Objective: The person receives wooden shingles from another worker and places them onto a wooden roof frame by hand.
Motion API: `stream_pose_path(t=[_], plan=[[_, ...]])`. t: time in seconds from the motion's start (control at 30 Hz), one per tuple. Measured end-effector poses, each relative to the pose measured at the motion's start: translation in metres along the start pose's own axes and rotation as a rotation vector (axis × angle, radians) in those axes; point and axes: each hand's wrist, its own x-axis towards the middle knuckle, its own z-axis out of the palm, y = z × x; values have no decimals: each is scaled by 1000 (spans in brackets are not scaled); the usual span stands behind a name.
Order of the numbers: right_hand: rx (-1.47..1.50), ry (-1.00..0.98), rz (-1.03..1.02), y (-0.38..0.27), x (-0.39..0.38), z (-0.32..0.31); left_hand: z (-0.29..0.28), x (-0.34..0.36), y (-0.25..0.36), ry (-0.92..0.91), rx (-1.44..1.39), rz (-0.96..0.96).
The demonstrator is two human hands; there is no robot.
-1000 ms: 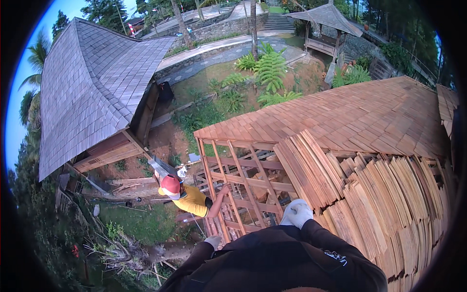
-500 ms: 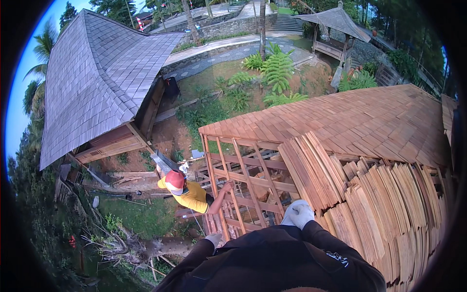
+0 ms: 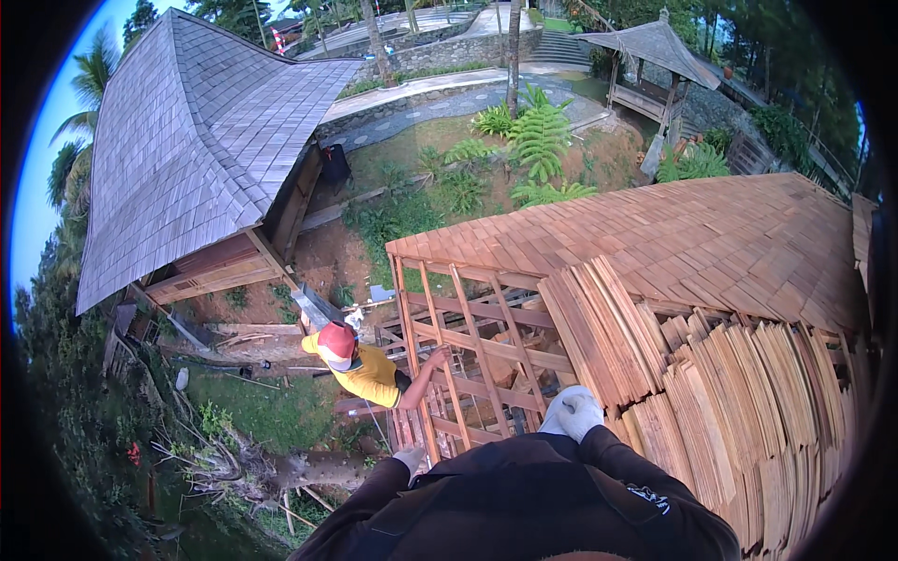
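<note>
My right hand, in a white work glove, is closed with its fingers curled against a rounded pale-grey thing. What the fingers hold, if anything, is hidden. Just beyond and to the right of it lie stacks of wooden shingles. My left hand, also gloved, shows only in part past my dark sleeve, beside the roof battens. Its fingers are too hidden to read. Ahead of my hands, the open frame of wooden rafters has gaps between its members.
A person in a yellow shirt and red cap stands left of the frame, one hand on a rafter. More shingle piles cover the slope on the right. Laid shingles run along the far roof. Another shingled roof rises at the left.
The view has shifted slightly, so the surroundings sit a little differently. My hands and the other person's hand on the rafter keep their places.
</note>
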Motion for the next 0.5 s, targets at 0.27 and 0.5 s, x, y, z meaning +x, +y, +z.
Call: stream_pose_path(t=[0.27, 0.5], plan=[[46, -36, 6, -14, 4, -1, 28, 7, -31, 125, -904, -412], [36, 20, -30, -8, 6, 7, 0, -10, -14, 84, -410, -226]])
